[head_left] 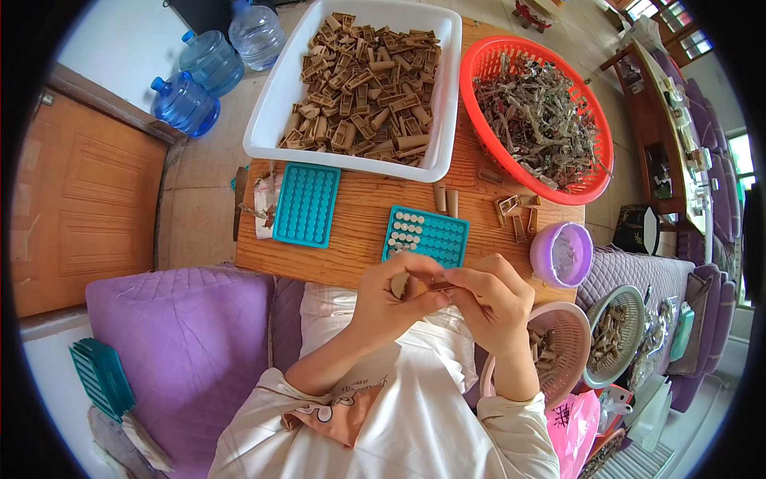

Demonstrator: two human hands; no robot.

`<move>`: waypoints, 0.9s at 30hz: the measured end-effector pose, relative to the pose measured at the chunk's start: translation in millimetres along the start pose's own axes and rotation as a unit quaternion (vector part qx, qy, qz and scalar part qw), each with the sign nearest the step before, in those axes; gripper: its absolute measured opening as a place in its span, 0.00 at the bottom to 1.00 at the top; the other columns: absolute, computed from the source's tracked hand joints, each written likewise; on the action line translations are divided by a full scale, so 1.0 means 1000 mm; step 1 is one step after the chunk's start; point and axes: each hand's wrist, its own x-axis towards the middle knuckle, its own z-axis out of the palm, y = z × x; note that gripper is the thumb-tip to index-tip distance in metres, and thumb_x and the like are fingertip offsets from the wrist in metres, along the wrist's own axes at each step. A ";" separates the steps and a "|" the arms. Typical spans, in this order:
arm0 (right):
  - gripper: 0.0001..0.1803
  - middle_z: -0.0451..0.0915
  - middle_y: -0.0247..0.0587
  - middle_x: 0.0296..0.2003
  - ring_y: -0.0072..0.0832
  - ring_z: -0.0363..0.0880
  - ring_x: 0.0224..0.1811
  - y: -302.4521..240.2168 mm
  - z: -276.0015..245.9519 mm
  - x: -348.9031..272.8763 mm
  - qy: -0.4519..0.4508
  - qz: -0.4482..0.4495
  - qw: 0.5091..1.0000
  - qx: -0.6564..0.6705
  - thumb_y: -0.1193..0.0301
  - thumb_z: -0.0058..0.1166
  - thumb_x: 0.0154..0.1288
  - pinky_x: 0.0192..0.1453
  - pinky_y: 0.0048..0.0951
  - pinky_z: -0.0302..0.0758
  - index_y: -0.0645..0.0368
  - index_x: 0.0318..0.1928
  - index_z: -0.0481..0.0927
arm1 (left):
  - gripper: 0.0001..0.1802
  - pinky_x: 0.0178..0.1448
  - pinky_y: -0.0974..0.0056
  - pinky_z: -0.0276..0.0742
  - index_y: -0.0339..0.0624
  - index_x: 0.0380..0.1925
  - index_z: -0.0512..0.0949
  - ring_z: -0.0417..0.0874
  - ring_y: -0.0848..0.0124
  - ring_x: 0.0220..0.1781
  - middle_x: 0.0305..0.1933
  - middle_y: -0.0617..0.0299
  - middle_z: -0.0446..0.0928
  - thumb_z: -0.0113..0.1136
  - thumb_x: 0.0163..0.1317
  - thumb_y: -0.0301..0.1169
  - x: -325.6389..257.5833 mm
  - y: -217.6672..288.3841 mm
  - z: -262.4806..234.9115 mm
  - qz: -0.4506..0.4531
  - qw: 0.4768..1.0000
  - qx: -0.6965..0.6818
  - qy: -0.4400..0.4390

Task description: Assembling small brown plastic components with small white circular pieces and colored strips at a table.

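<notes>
Together, both hands, left hand (396, 297) and right hand (495, 299), pinched a small tan plastic piece (401, 284), near the teal tray (426, 236).

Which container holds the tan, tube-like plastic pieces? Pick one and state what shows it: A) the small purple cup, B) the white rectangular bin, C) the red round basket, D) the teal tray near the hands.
B: the white rectangular bin at the far side of the wooden table is heaped with the tan pieces, while the red basket holds grey-green scraps.
</notes>
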 end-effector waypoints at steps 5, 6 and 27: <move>0.13 0.74 0.36 0.24 0.20 0.70 0.20 -0.010 0.005 -0.012 0.038 0.166 0.979 0.108 0.84 0.59 0.40 0.19 0.18 0.64 0.61 0.31 0.76 | 0.22 0.31 0.69 0.65 0.45 0.47 0.55 0.64 0.75 0.28 0.36 0.60 0.64 0.45 0.60 0.45 -0.003 -0.006 -0.008 0.002 0.906 -0.414 -0.088; 0.13 0.74 0.36 0.24 0.20 0.70 0.20 -0.013 0.008 -0.013 0.039 0.168 0.979 0.108 0.84 0.59 0.40 0.19 0.18 0.64 0.61 0.31 0.76 | 0.22 0.31 0.69 0.65 0.45 0.47 0.55 0.64 0.75 0.28 0.36 0.60 0.64 0.45 0.60 0.45 -0.004 -0.005 -0.007 0.000 0.906 -0.413 -0.088; 0.12 0.72 0.34 0.17 0.18 0.69 0.14 -0.027 0.020 -0.017 0.055 0.199 0.969 0.138 0.79 0.65 0.40 0.16 0.17 0.64 0.59 0.26 0.73 | 0.18 0.54 0.61 0.69 0.36 0.49 0.62 0.69 0.63 0.54 0.52 0.53 0.67 0.48 0.58 0.23 -0.018 -0.008 -0.006 0.078 0.972 -0.213 -0.062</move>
